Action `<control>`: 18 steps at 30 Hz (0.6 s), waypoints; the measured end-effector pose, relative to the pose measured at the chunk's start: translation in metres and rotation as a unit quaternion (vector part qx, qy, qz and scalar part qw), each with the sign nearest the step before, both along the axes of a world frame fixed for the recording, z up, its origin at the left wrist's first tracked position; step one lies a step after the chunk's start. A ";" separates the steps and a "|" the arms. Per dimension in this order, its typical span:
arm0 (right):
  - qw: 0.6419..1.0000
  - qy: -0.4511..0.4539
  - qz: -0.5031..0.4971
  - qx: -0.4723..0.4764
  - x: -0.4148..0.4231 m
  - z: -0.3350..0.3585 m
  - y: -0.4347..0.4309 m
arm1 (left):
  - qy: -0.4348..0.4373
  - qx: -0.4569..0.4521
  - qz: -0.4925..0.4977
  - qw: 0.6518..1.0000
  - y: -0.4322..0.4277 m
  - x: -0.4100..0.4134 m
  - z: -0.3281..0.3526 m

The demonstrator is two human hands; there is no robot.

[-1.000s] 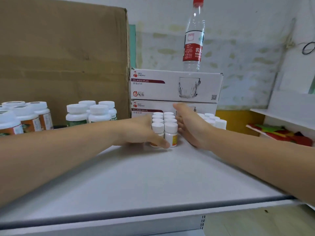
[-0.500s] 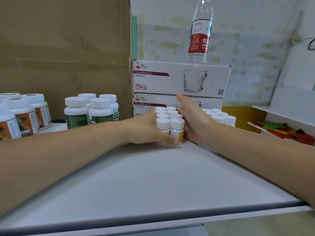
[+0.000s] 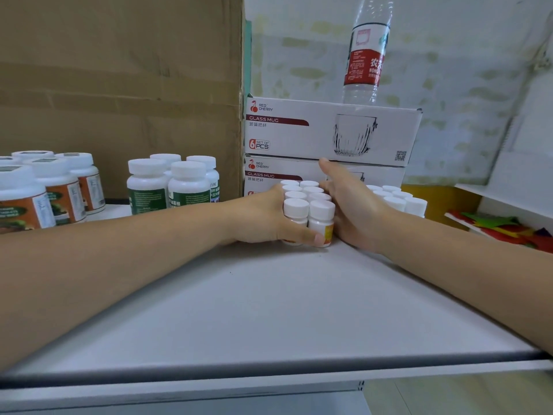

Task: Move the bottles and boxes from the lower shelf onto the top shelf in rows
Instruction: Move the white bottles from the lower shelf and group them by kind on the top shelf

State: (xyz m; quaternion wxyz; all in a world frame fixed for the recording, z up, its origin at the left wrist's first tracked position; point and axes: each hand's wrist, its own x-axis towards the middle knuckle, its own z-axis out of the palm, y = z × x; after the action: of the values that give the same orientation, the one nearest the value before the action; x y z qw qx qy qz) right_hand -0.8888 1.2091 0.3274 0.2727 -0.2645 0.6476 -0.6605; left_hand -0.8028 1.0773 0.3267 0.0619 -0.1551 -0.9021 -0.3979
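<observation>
White-capped bottles (image 3: pixel 308 210) hide the fingers of our left hand (image 3: pixel 261 217), whose thumb curls across their front; our right hand (image 3: pixel 354 209) presses flat, fingers straight, against their side

Forearms outstretched; left hand (image 3: pixel 259 217) cupped, thumb round the small bottles (image 3: pixel 308 202); right hand (image 3: pixel 356 211) flat against them.

At twelve o'clock the small pill bottles (image 3: pixel 321 218) are white with white caps, and the front one wears a yellow label touched with red. The green-labelled bottles (image 3: pixel 179 190) at ten o'clock and the orange-labelled bottles (image 3: pixel 45 193) at nine are white-capped too. The glass mug boxes (image 3: pixel 329 130) are white with a maroon band and a grey line-drawn glass. The water bottle (image 3: pixel 365 55) is clear with a red label. The cardboard box (image 3: pixel 119 85) is brown, the shelf (image 3: pixel 269 310) pale grey, and the wall (image 3: pixel 463 70) white, blotched pale green.
</observation>
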 end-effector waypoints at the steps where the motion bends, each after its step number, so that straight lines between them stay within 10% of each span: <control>1: 1.000 0.002 -0.002 0.000 0.000 0.000 0.000 | -0.002 0.003 -0.001 1.000 0.000 0.000 0.000; 18: 0.998 0.061 -0.007 0.025 -0.004 -0.003 0.000 | -0.001 -0.002 0.013 1.000 0.005 0.005 0.003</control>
State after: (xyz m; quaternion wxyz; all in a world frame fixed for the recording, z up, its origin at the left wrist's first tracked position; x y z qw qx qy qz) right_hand -0.8930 1.2094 0.3242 0.2341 -0.2926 0.6812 -0.6289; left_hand -0.7981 1.0818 0.3295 0.0662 -0.1428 -0.9050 -0.3952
